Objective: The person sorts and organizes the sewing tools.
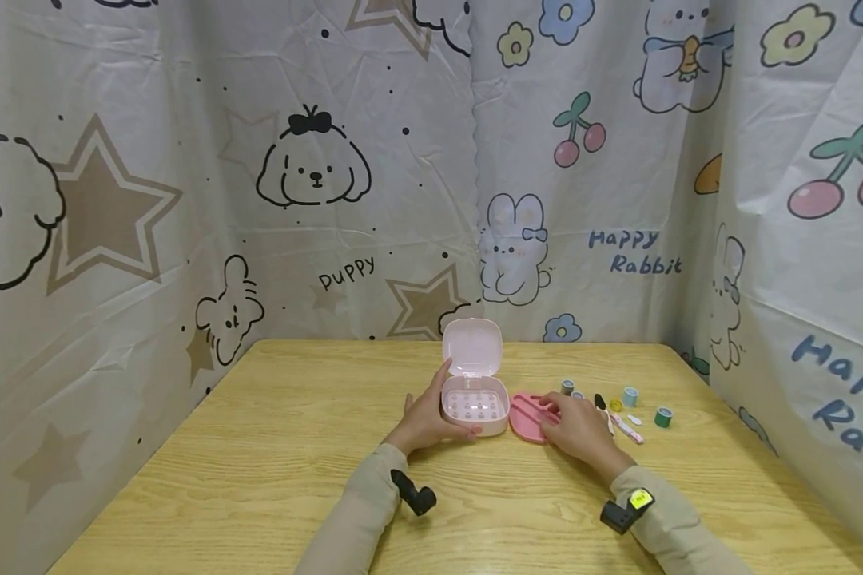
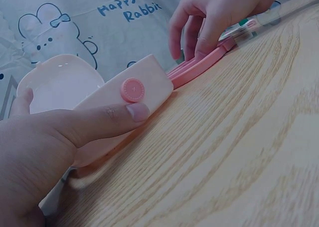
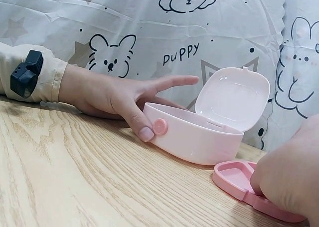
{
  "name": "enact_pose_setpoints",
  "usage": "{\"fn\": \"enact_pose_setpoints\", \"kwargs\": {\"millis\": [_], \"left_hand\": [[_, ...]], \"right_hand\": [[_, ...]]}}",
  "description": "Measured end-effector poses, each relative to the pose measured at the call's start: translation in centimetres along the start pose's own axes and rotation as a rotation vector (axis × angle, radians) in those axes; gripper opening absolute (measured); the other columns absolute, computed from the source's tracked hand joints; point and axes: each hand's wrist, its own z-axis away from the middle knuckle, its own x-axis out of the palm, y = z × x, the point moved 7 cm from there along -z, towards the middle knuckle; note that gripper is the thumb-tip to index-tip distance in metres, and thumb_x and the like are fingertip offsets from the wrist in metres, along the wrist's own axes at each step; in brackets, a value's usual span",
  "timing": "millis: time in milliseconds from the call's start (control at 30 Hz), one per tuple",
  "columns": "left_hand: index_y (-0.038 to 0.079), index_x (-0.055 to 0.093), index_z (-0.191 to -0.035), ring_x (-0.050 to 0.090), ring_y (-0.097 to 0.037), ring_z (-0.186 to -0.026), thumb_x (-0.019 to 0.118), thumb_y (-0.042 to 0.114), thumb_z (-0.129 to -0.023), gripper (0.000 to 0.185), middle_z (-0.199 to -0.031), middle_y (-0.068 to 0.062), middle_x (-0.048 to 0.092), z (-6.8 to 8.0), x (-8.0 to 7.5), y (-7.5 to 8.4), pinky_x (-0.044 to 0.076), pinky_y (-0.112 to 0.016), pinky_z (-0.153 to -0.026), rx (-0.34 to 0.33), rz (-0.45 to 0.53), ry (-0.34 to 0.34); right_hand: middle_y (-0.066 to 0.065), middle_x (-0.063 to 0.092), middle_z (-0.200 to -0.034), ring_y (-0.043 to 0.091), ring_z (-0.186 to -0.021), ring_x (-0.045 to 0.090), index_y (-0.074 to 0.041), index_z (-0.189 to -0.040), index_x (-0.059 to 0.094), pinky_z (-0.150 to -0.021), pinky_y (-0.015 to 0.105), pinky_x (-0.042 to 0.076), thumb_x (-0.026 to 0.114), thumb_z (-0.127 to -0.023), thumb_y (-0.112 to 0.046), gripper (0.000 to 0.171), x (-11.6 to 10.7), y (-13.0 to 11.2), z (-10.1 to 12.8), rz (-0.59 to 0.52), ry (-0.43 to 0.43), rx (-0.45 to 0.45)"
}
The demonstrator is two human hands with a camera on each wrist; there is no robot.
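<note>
A pale pink box (image 1: 492, 429) stands on the table with its lid (image 1: 472, 347) raised at the back; small round bumps dot its floor. My left hand (image 1: 426, 419) holds the box at its left side, thumb on the front wall beside a round pink button (image 3: 160, 126). In the right wrist view, one left finger stretches out behind the box. Touching or close by the box's right side lies a darker pink divided tray (image 1: 523, 429). My right hand (image 1: 578, 429) reaches over it from the right, bent fingers pinching the tray; its fingertips are partly hidden.
Right of the tray lie a green thread spool (image 1: 663, 417), a light blue spool (image 1: 630, 396), a grey spool (image 1: 567, 386), a small yellow item (image 1: 616, 405), a black-ended tool (image 1: 600, 402) and a pink-and-white stick (image 1: 629, 430). Printed curtains enclose the wooden table (image 1: 316, 423).
</note>
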Motion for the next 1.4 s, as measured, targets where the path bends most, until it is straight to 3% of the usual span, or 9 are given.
{"fn": "enact_pose_setpoints", "kwargs": {"millis": [733, 933, 1067, 1300, 1400], "left_hand": [[0.030, 0.007, -0.168, 0.031, -0.033, -0.150, 0.100, 0.045, -0.064, 0.140, -0.167, -0.007, 0.030, -0.3, 0.5, -0.4, -0.009, -0.071, -0.115, 0.010, 0.015, -0.014], [0.030, 0.008, -0.168, 0.031, -0.033, -0.150, 0.100, 0.045, -0.065, 0.139, -0.167, -0.008, 0.031, -0.1, 0.5, -0.2, -0.009, -0.071, -0.115, 0.004, 0.020, -0.012], [0.030, 0.008, -0.168, 0.030, -0.032, -0.151, 0.100, 0.045, -0.065, 0.139, -0.167, -0.008, 0.031, -0.1, 0.4, -0.1, -0.009, -0.071, -0.115, 0.004, 0.013, -0.010], [0.030, 0.008, -0.168, 0.030, -0.033, -0.151, 0.099, 0.045, -0.065, 0.139, -0.167, -0.008, 0.030, 0.0, 0.2, 0.1, -0.008, -0.071, -0.115, 0.001, 0.011, -0.012], [0.029, 0.008, -0.168, 0.030, -0.033, -0.151, 0.100, 0.045, -0.065, 0.138, -0.167, -0.009, 0.030, -0.1, 0.1, 0.2, -0.008, -0.071, -0.115, 0.001, 0.016, -0.012]], "right_hand": [[0.009, 0.073, -0.107, 0.026, -0.091, 0.064, -0.011, -0.122, 0.073, -0.072, 0.047, 0.047, 0.076, -0.083, -0.014, 0.039, 0.4, 0.2, 0.1, -0.003, -0.007, -0.017], [0.011, 0.072, -0.112, 0.029, -0.097, 0.065, -0.010, -0.123, 0.073, -0.077, 0.050, 0.050, 0.074, -0.086, -0.019, 0.038, 0.0, 0.1, 0.1, -0.021, 0.003, -0.017], [0.015, 0.070, -0.118, 0.034, -0.105, 0.065, -0.006, -0.124, 0.072, -0.086, 0.054, 0.052, 0.073, -0.090, -0.021, 0.037, -1.0, 0.4, -0.1, -0.062, 0.072, -0.006], [0.019, 0.070, -0.111, 0.035, -0.096, 0.065, -0.002, -0.118, 0.073, -0.081, 0.051, 0.052, 0.073, -0.089, -0.016, 0.033, -3.0, 1.1, 0.0, -0.097, 0.292, -0.035], [0.021, 0.070, -0.115, 0.042, -0.107, 0.064, -0.001, -0.118, 0.073, -0.089, 0.058, 0.050, 0.074, -0.089, -0.015, 0.032, -3.5, 1.4, 0.0, -0.105, 0.338, -0.042]]}}
